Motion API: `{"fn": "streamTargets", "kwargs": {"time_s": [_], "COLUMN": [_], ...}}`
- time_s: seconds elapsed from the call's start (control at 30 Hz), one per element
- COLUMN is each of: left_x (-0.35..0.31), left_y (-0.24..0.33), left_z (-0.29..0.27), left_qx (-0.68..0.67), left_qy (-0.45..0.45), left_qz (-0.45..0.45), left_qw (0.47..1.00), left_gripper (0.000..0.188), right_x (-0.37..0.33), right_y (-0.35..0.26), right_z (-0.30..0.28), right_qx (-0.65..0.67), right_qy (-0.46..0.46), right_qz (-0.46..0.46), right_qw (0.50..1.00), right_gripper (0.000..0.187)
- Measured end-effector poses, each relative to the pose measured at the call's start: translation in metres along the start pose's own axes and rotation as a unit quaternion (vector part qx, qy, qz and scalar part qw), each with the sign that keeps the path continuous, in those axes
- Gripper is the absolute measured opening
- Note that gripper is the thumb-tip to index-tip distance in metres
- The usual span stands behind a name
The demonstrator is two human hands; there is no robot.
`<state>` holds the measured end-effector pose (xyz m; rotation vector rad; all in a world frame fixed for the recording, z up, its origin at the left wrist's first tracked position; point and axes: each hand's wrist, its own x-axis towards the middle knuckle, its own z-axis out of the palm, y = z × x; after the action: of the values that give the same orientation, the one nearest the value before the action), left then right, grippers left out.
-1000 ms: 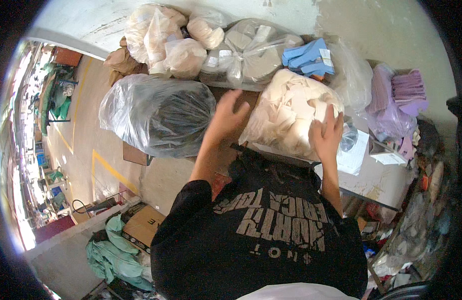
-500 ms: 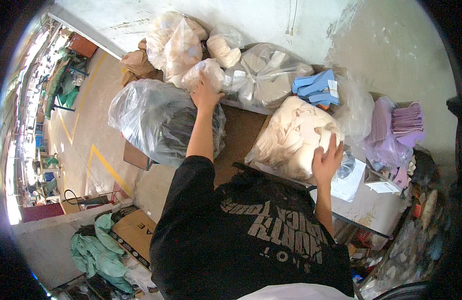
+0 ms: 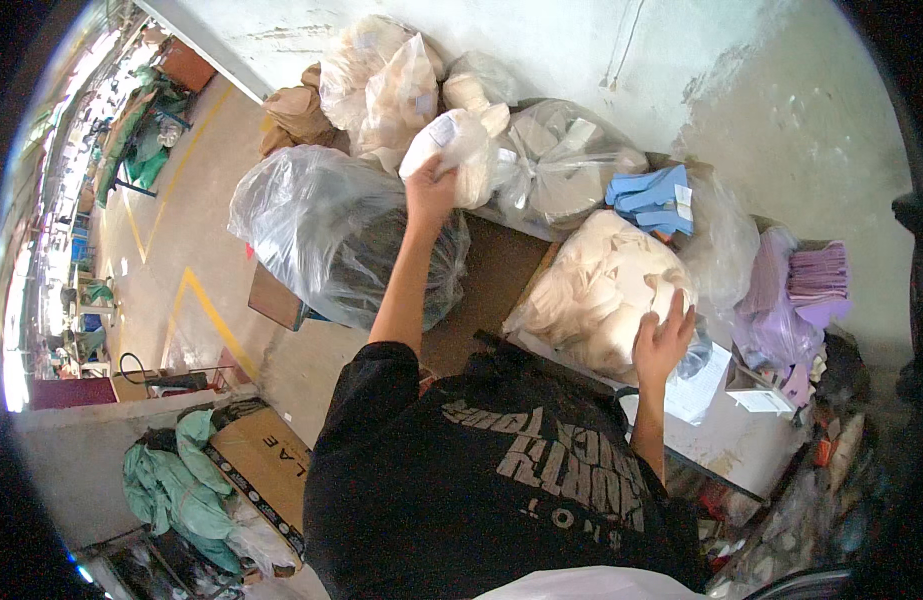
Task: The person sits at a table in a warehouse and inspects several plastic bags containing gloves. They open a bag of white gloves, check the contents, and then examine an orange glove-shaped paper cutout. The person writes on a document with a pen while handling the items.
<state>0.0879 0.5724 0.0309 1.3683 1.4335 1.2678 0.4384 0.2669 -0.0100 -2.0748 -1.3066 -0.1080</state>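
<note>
My left hand (image 3: 430, 194) is stretched forward and closed on the near side of a small clear plastic bag of cream fabric pieces (image 3: 471, 165). A white label shows through that bag, and other filled bags stand right behind it. My right hand (image 3: 665, 338) lies against the right side of a large clear bag of cream fabric pieces (image 3: 606, 290), with its fingers apart. Between my arms and the left row sits a big clear bag with dark contents (image 3: 351, 240). What my left fingertips press on is partly hidden by the hand.
Along the wall are a bag of beige pieces (image 3: 566, 165), blue fabric pieces (image 3: 651, 198) and purple pieces (image 3: 819, 280). A paper sheet (image 3: 699, 385) lies on the table right of my hand. A cardboard box (image 3: 266, 465) and green cloth (image 3: 181, 490) are at lower left.
My left hand has closed on the small bag and tipped it, so its label now shows. My right hand stays by the large cream bag. The whole view has shifted slightly.
</note>
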Motion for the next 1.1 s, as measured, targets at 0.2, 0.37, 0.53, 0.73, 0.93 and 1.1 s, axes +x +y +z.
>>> {"fn": "streamTargets", "kwargs": {"time_s": [0.2,0.37,0.53,0.73,0.93,1.1], "left_x": [-0.044,-0.069,-0.122,-0.164,-0.162,-0.16], "left_y": [0.05,0.056,0.053,0.059,0.072,0.092], "left_z": [-0.026,-0.017,0.025,0.055,0.04,0.037], "left_qx": [-0.43,-0.533,-0.457,-0.315,-0.312,-0.269], "left_qy": [-0.09,-0.25,-0.311,-0.384,-0.394,-0.352], "left_qz": [-0.114,-0.109,-0.14,-0.101,-0.136,-0.031], "left_qw": [0.891,0.801,0.821,0.862,0.854,0.896], "left_gripper": [0.037,0.046,0.05,0.057,0.063,0.081], "right_x": [0.003,0.024,0.037,0.026,0.024,0.023], "right_y": [-0.005,-0.04,-0.099,-0.133,-0.124,-0.122], "right_z": [-0.008,-0.041,-0.077,-0.091,-0.098,-0.09], "right_qx": [-0.011,0.012,0.492,0.61,0.58,0.589], "right_qy": [-0.051,-0.043,-0.163,-0.178,-0.147,-0.127], "right_qz": [0.049,0.003,-0.033,0.006,0.121,0.222], "right_qw": [0.997,0.999,0.855,0.772,0.792,0.767], "right_gripper": [0.069,0.078,0.107,0.122,0.082,0.054]}}
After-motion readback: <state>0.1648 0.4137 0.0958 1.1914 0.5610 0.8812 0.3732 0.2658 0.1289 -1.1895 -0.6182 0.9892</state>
